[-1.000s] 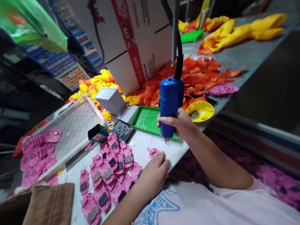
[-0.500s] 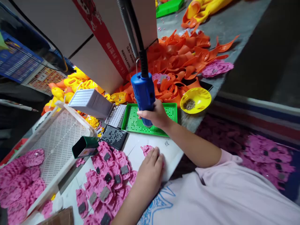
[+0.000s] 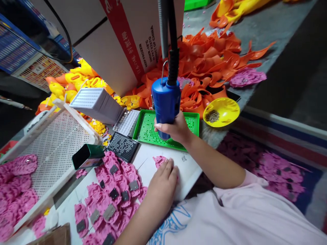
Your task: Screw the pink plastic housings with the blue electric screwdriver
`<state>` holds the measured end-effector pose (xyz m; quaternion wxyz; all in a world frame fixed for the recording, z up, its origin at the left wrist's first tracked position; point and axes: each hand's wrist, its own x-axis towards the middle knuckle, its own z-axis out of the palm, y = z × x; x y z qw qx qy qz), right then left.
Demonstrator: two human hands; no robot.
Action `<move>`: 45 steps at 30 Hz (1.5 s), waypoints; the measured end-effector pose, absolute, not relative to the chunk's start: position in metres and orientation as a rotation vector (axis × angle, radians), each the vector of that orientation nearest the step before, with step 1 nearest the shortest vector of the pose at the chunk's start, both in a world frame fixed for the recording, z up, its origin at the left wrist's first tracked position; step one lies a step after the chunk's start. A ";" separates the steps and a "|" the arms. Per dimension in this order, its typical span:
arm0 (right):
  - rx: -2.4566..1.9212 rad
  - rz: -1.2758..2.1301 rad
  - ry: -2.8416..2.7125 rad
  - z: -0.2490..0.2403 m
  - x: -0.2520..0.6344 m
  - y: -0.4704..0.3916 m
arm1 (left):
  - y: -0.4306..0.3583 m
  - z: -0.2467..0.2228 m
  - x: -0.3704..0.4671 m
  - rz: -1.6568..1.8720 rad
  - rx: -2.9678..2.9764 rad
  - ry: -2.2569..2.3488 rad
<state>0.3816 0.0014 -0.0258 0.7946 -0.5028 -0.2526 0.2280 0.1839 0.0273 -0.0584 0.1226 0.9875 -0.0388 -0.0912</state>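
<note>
My right hand [image 3: 176, 128] is wrapped round a blue electric screwdriver [image 3: 166, 98], which hangs upright from a coiled cable. Its lower end is over the green perforated tray [image 3: 145, 131], dotted with small screws; whether the tip touches is hidden. Lying over a pink plastic part [image 3: 158, 161] on the white board [image 3: 189, 173], my left hand [image 3: 165, 180] holds it down, fingers closed together. Most of that part is covered by the hand. To its left lie heaped pink parts [image 3: 109, 207], several with grey or black plates.
Behind are a black tray [image 3: 123, 147] of small pieces, a white stack [image 3: 95, 105], a carton [image 3: 122, 44] and orange plastic pieces [image 3: 209, 58]. A yellow bowl [image 3: 228, 110] stands right; a dark green box [image 3: 87, 156] and white crate [image 3: 61, 136] stand left.
The whole view has shifted slightly. The screwdriver and my right hand stay over the green tray; my left hand remains on the pink part.
</note>
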 end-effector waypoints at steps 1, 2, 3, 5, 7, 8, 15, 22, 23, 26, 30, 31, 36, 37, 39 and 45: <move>-1.078 0.494 -0.547 -0.025 0.381 0.001 | 0.028 -0.060 0.184 -0.257 2.883 -0.121; -1.076 0.503 -0.550 -0.024 0.381 0.001 | 0.029 -0.061 0.184 -0.251 2.882 -0.129; -1.076 0.516 -0.554 -0.023 0.380 0.001 | 0.029 -0.062 0.184 -0.243 2.879 -0.136; -1.088 0.533 -0.562 -0.022 0.379 0.002 | 0.029 -0.064 0.184 -0.218 2.868 -0.140; -1.107 0.533 -0.568 -0.022 0.378 0.002 | 0.029 -0.065 0.185 -0.186 2.861 -0.138; -1.118 0.525 -0.567 -0.022 0.378 0.003 | 0.029 -0.065 0.185 -0.171 2.859 -0.137; -1.053 0.542 -0.468 -0.010 0.377 -0.004 | 0.028 -0.066 0.186 -0.202 2.833 -0.142; -0.859 0.641 -0.496 0.012 0.362 -0.015 | 0.030 -0.066 0.186 -0.203 2.767 -0.123; -0.840 0.685 -0.494 0.011 0.358 -0.015 | 0.030 -0.066 0.186 -0.196 2.761 -0.124; -0.837 0.784 -0.494 0.004 0.346 -0.013 | 0.030 -0.067 0.187 -0.148 2.738 -0.113; -0.904 0.830 -0.473 -0.003 0.337 -0.007 | 0.028 -0.067 0.189 -0.110 2.743 -0.111; -0.919 0.842 -0.464 -0.004 0.335 -0.006 | 0.028 -0.067 0.189 -0.112 2.751 -0.112; -0.994 0.869 -0.451 -0.009 0.332 -0.002 | 0.027 -0.067 0.189 -0.086 2.744 -0.090; -0.996 0.869 -0.452 -0.010 0.332 -0.002 | 0.027 -0.066 0.189 -0.078 2.744 -0.091; -0.986 0.866 -0.447 -0.012 0.331 -0.002 | 0.026 -0.066 0.189 -0.077 2.751 -0.097; -1.005 0.862 -0.447 -0.017 0.329 -0.002 | 0.026 -0.065 0.189 -0.096 2.762 -0.104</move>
